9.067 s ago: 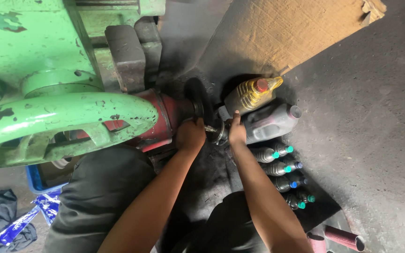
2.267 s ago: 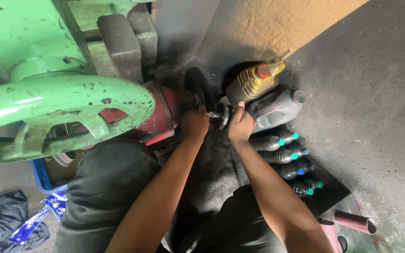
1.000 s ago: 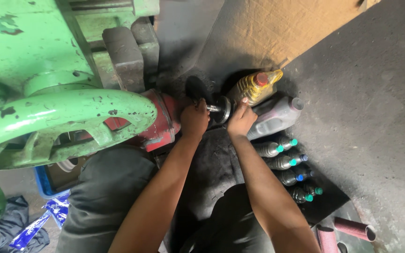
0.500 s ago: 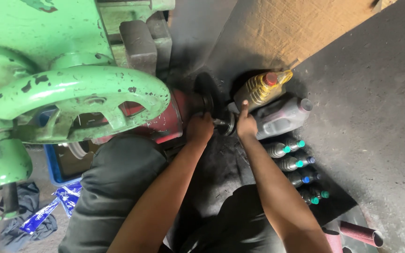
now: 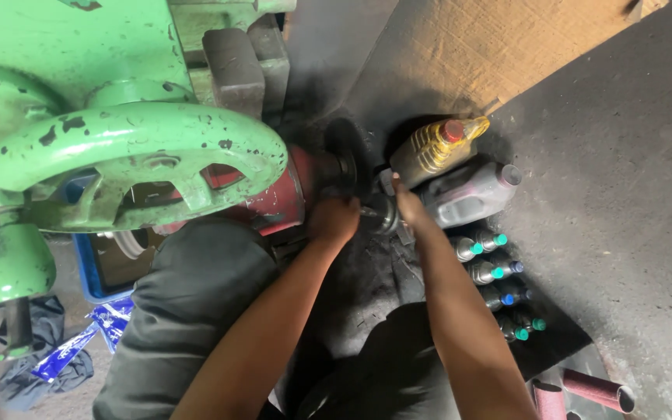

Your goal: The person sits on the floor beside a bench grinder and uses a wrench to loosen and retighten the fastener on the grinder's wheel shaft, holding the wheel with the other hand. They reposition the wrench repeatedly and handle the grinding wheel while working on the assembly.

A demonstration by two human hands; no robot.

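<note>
Both hands close on the small dark metal fitting (image 5: 383, 216) just right of the red cylindrical machine body (image 5: 274, 198): my left hand (image 5: 334, 219) curls around its near side, my right hand (image 5: 407, 208) pinches its far end, beside the yellow oil bottle (image 5: 433, 148).

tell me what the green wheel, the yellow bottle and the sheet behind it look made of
Green wheel: likely cast metal, painted, with dark chips through the paint. Yellow bottle: clear plastic, glossy, yellowish liquid showing through. Sheet: probably cardboard, matte brown with fine ribbing.
</note>
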